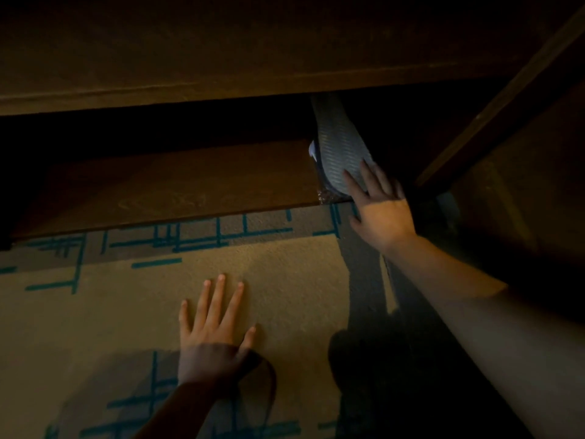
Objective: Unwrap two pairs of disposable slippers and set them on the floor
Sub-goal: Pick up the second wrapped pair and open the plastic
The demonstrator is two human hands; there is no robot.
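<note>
Left hand [215, 331] was flat on the carpet [300, 280], right hand [380, 210] touching a wrapped slipper [338, 150] on the low shelf [177, 185].

Dim light. Tan carpet [300, 280] with teal line pattern; left hand [215, 337] lies flat on it, fingers spread. Low brown wooden shelf [177, 188] sits at the carpet's far edge. A grey ribbed slipper [340, 153], sole up, rests on the shelf's right end, right hand [378, 210] touching its near end.
</note>
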